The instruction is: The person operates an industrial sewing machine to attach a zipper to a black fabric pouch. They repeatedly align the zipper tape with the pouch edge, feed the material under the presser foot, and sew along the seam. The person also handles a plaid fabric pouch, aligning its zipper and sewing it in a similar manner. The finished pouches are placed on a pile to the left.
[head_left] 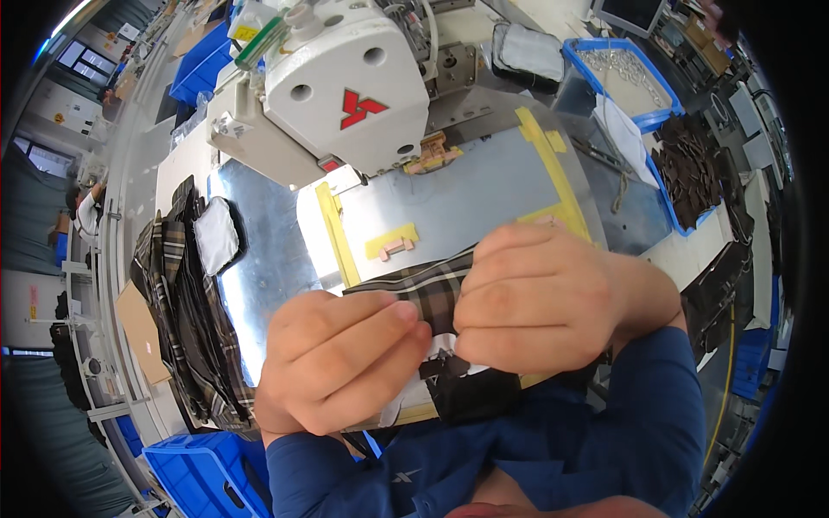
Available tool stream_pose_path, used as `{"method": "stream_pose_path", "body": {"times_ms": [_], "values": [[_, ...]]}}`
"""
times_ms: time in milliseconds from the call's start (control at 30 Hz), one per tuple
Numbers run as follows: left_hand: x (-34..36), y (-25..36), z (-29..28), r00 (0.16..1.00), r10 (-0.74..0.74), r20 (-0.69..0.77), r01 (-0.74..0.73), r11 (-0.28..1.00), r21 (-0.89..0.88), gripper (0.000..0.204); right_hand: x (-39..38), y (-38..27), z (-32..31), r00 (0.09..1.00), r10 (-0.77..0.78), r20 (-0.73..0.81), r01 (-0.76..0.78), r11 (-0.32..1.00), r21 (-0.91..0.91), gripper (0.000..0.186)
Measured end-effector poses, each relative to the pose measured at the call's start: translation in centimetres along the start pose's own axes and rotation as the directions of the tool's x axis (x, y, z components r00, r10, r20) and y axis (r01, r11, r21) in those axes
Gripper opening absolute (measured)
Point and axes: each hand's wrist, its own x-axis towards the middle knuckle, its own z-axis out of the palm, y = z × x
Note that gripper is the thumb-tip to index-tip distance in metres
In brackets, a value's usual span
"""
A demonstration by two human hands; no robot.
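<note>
A piece of brown, black and white plaid fabric [432, 283] lies before me, below the sewing machine's grey plate. My left hand [345, 358] is closed at its left part, thumb and fingers pinched together. My right hand [540, 298] grips its right part with curled fingers. Between the hands shows a small shiny silver piece [442, 345] with a dark brown strip at it; its exact kind is hard to tell. Black material [475, 393] hangs below, near my body. The fingertips of both hands are partly hidden.
A white industrial sewing machine [345, 86] stands ahead. Yellow tape [553, 164] edges its grey plate [440, 203]. Plaid pieces [186, 319] are stacked at left, beside a white padded piece [216, 236]. Right: blue trays of metal parts [617, 73] and dark brown strips [686, 168].
</note>
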Motion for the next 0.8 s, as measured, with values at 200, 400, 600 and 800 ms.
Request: {"method": "stream_pose_path", "body": {"times_ms": [200,400,600,800], "values": [[0.4,0.0,-0.2,0.997,-0.038,0.065,0.044,0.994,-0.099,0.03,-0.1,0.0,-0.1,1.0,0.008,-0.001,-0.008,1.0,0.007,0.017],[0.3,-0.1,0.5,0.999,0.034,-0.021,-0.036,0.994,-0.102,0.026,0.0,0.1,-0.2,1.0,0.012,0.009,-0.012,0.998,0.062,0.016],[-0.8,-0.4,1.9,0.989,-0.139,-0.044,0.104,0.886,-0.452,0.022,-0.4,0.3,-0.2,0.999,0.052,0.003,-0.052,0.987,0.153,0.017],[-0.4,-2.1,1.7,0.957,-0.252,0.146,0.283,0.682,-0.675,0.043,-0.5,0.3,-0.3,0.962,0.273,-0.02,-0.264,0.946,0.189,0.021]]}}
